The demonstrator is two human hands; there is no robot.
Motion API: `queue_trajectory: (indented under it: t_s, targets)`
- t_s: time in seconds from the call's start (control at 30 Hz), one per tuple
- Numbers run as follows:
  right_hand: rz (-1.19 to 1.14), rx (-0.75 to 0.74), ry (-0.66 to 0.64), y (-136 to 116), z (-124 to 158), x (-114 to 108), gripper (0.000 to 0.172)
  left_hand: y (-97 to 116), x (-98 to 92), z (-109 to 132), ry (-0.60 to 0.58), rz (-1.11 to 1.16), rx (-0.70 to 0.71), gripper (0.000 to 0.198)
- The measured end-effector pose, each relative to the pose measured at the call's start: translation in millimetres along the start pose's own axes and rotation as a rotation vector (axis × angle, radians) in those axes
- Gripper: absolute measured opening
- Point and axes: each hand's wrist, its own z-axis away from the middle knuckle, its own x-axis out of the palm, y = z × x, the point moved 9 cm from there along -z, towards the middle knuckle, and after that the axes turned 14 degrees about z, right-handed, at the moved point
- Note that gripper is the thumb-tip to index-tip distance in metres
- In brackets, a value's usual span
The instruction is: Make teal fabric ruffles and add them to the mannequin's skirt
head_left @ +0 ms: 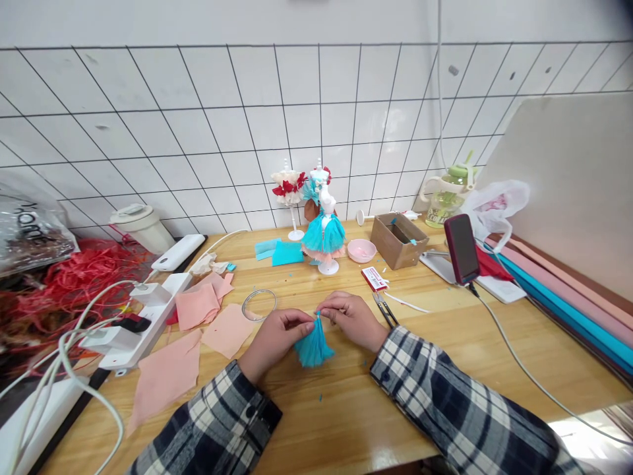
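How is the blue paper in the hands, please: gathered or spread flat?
Gathered: the left hand and right hand pinch the blue paper at its top, and it fans out below.

Bright, even light. My left hand (277, 334) and right hand (354, 320) cast faint shadows. Table (445, 330) glares lower right; wall tiles (198, 99) bow.
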Motion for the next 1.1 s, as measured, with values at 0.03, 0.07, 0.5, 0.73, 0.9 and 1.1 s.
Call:
queue_trajectory:
  t_s: [0.03,0.07,0.5,0.73,0.9,1.1]
  targets:
    - [-0.028,0.049,-0.003,4.3,0.7,1.2,0.024,-0.2,-1.6,-0.5,0.014,0.014,0.003,0.022]
    - [-0.067,0.114,-0.005,9.9,1.7,2.8,0.029,-0.2,-2.9,-0.8,0.028,0.029,0.007,0.022]
    - [-0.584,0.421,-0.161,37.1,8.9,35.9,0.039,3.4,-10.1,-1.0,0.114,0.145,0.053,0.032]
    - [-0.588,0.453,-0.213,36.0,12.8,44.1,0.038,-4.3,-7.1,0.1,0.129,0.170,-0.020,0.030]
    - [-0.709,0.488,-0.272,30.5,17.4,49.2,0.039,-9.7,-4.6,-0.7,0.092,0.283,-0.059,0.027]
    - [-0.663,0.436,-0.270,31.0,14.8,47.8,0.041,-9.3,-9.7,-1.0,0.155,0.239,-0.052,0.029]
